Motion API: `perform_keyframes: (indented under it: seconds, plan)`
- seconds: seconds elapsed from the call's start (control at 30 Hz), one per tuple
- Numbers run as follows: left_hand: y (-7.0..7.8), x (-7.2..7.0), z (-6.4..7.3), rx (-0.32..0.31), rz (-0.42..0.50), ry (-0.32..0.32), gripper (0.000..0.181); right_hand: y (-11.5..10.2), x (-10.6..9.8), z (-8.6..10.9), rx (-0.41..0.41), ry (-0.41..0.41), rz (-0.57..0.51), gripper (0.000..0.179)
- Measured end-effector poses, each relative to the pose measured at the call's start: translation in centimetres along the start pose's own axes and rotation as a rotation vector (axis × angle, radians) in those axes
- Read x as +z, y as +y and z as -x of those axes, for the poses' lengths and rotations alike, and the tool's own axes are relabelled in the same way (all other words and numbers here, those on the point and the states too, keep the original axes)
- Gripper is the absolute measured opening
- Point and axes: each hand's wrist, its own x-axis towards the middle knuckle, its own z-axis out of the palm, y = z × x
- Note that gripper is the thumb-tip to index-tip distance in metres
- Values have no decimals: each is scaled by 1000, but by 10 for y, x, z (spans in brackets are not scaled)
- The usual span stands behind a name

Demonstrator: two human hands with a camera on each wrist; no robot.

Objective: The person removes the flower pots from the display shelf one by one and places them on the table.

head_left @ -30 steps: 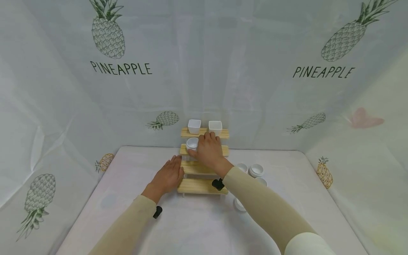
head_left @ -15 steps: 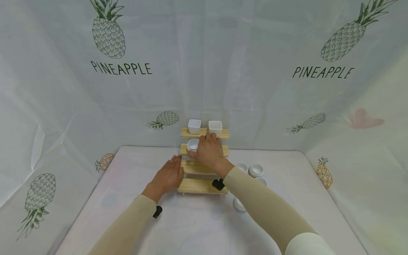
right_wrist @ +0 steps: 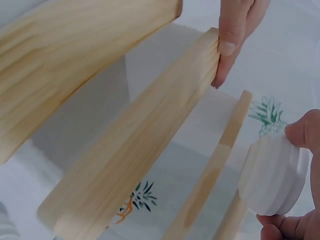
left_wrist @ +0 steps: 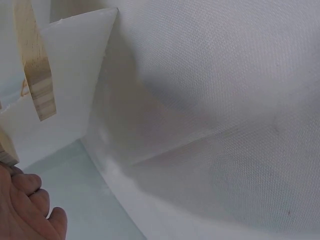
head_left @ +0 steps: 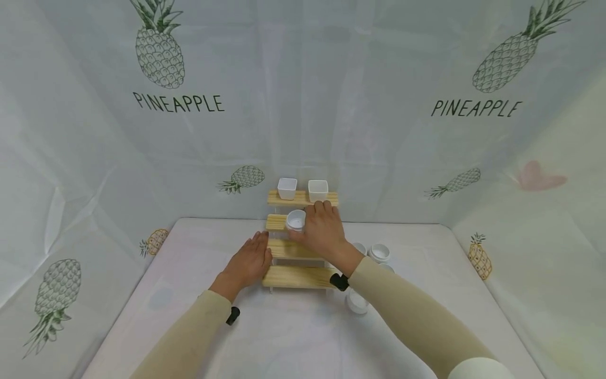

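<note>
A four-step display stand (head_left: 298,276) of pale wooden planks rises at the table's far edge. My right hand (head_left: 322,226) pinches a small round white ramekin (head_left: 296,219) over the second plank from the top. In the right wrist view, its thumb and fingers grip opposite sides of the ramekin's rim (right_wrist: 272,175). At the stand's left side lies my left hand (head_left: 248,260), fingers extended along the plank ends. The right wrist view shows the left thumb (right_wrist: 228,45) against the end of one plank. Two square white cups (head_left: 287,188) stand on the top step.
Several more round white dishes (head_left: 380,252) sit on the table right of the stand, partly hidden by the right forearm (head_left: 412,316). One of them, a near dish (head_left: 357,302), lies closer to me. A pineapple-printed curtain (head_left: 303,105) hangs right behind the stand.
My right hand has slid right along the second step, carrying the ramekin away from its left end. The left hand keeps its place at the stand's side.
</note>
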Motion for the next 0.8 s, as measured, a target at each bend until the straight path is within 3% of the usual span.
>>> perform_keyframes:
  seconds: [0.2, 0.4, 0.8]
  plan:
    - [-3, 3, 0, 7, 20, 16, 67, 15, -6, 17, -17, 47, -30, 66]
    - [-4, 4, 1, 12, 4, 20, 66, 37, -15, 38, -33, 35, -48, 66]
    - [2, -1, 0, 7, 3, -1, 66, 99, -16, 97, -187, 65, 17, 59]
